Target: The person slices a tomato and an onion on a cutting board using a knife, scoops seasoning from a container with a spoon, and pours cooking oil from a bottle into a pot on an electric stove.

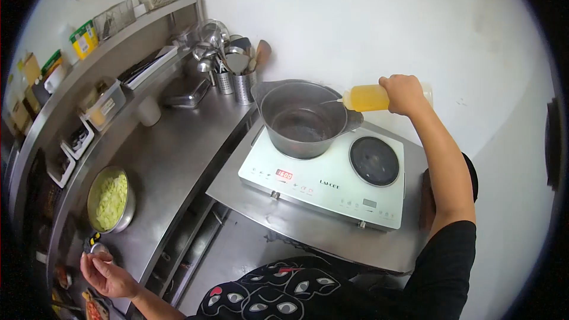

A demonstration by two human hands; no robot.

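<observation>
My right hand [405,95] is wrapped round a clear squeeze bottle of yellow liquid [368,98], tipped sideways with its nozzle over the rim of a dark grey pot [303,120]. The pot stands on the left plate of a white double cooktop [320,181], whose display reads 1600. At the lower left, my left hand [106,277] hovers near the counter with its fingers partly curled; whether they hold the small object beside them is unclear. Above that hand, a metal bowl [127,210] holds chopped pale green vegetable [111,200].
Metal holders with ladles and spatulas [243,88] stand behind the pot's left side. Shelves [139,26] with wire baskets and containers run along the left wall. A black round plate [374,160] lies at the cooktop's right. Red food [95,308] shows at the bottom left.
</observation>
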